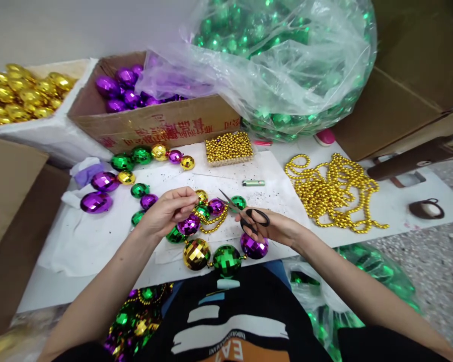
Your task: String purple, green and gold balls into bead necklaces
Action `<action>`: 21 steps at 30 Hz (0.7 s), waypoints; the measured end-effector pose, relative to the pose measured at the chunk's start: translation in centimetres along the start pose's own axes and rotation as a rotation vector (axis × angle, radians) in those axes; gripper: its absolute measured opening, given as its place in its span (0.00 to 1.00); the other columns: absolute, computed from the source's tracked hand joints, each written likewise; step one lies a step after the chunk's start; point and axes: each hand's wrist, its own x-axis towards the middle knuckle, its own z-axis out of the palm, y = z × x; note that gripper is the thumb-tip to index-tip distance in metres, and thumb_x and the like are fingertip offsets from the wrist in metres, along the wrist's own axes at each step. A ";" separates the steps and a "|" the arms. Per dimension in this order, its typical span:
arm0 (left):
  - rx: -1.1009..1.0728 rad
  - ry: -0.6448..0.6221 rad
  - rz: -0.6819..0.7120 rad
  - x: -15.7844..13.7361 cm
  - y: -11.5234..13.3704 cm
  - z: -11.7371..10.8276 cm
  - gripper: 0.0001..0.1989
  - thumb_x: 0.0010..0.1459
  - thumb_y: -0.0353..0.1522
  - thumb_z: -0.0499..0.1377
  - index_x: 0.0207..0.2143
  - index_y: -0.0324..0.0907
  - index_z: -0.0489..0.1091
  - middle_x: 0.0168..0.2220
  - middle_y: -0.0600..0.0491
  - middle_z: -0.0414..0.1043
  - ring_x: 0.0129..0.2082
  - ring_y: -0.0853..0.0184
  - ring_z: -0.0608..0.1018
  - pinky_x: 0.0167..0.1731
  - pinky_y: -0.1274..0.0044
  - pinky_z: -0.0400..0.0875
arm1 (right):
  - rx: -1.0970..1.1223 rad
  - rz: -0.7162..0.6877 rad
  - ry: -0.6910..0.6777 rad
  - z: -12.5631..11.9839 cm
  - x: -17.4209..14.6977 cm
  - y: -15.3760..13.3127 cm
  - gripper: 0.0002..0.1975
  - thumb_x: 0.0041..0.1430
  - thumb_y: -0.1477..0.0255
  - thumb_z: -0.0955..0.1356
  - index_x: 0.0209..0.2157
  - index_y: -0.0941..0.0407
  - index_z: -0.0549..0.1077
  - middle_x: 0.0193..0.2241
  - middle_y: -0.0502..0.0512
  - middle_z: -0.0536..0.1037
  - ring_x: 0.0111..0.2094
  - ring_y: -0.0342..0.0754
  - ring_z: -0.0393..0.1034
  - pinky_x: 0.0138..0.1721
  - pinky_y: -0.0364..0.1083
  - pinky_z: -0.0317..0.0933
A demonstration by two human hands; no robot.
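My left hand [173, 207] is closed in a pinch beside a small gold ball; whatever lies between its fingertips is too small to make out. Black-handled scissors [254, 221] are held in my right hand [274, 229], their blades [229, 202] pointing up and left toward the left hand. Below and between the hands lies a garland of faceted balls, with a gold ball [197, 254], a green ball [227, 259] and a purple ball [254, 246] along the table's near edge. A short gold bead strand [213, 229] loops among the balls.
Behind stand a clear tray of gold beads [229, 149], a cardboard box [154, 123] of purple balls and a white box [79, 80] of gold ones. Gold bead strands [332, 193], a green lighter [253, 183], a tape roll [426, 208] and a large bag [305, 65] of green balls sit around.
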 end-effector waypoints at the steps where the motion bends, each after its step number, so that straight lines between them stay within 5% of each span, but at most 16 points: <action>1: 0.003 0.000 0.002 0.0 -0.1 0.0 0.15 0.46 0.34 0.72 0.26 0.36 0.69 0.16 0.62 0.57 0.13 0.84 0.55 0.15 0.88 0.43 | 0.004 0.005 0.015 0.3 0.7 -0.2 0.30 0.51 0.50 0.74 0.45 0.59 0.71 0.26 0.49 0.71 0.23 0.39 0.66 0.18 0.37 0.54; 8: 0.019 0.010 0.009 -0.2 -0.3 -0.2 0.15 0.46 0.35 0.72 0.26 0.36 0.70 0.16 0.62 0.57 0.13 0.83 0.55 0.15 0.87 0.43 | -0.300 -0.139 0.302 1.2 3.3 -1.2 0.33 0.46 0.44 0.72 0.42 0.58 0.73 0.24 0.47 0.67 0.20 0.37 0.57 0.18 0.38 0.43; 12: 0.068 0.056 0.104 -0.7 -0.3 -0.3 0.15 0.48 0.37 0.71 0.28 0.38 0.70 0.19 0.59 0.65 0.14 0.82 0.57 0.16 0.85 0.44 | -0.518 -0.250 0.606 -1.9 1.6 -1.7 0.29 0.47 0.51 0.73 0.45 0.55 0.72 0.28 0.51 0.70 0.28 0.44 0.63 0.26 0.42 0.53; 15: 0.127 0.116 0.218 -0.7 -0.5 0.1 0.15 0.47 0.38 0.71 0.29 0.38 0.71 0.22 0.57 0.68 0.17 0.80 0.58 0.16 0.84 0.45 | -0.815 -0.281 0.891 -5.1 -0.2 -1.6 0.18 0.53 0.61 0.72 0.44 0.55 0.74 0.38 0.58 0.73 0.42 0.52 0.65 0.35 0.45 0.56; 18: 0.170 0.157 0.276 -0.3 -1.0 0.5 0.14 0.48 0.38 0.70 0.28 0.39 0.71 0.21 0.60 0.62 0.17 0.79 0.56 0.16 0.82 0.44 | -1.478 0.033 1.125 -7.6 -1.2 -1.4 0.15 0.62 0.65 0.65 0.45 0.57 0.76 0.49 0.66 0.73 0.49 0.58 0.67 0.36 0.47 0.56; 21: 0.178 0.148 0.292 0.1 -1.5 0.7 0.13 0.49 0.38 0.69 0.28 0.39 0.71 0.21 0.60 0.60 0.18 0.79 0.55 0.17 0.82 0.44 | -1.678 0.339 1.041 -8.9 -1.2 -1.7 0.20 0.63 0.67 0.64 0.55 0.58 0.71 0.47 0.65 0.76 0.43 0.56 0.72 0.34 0.46 0.56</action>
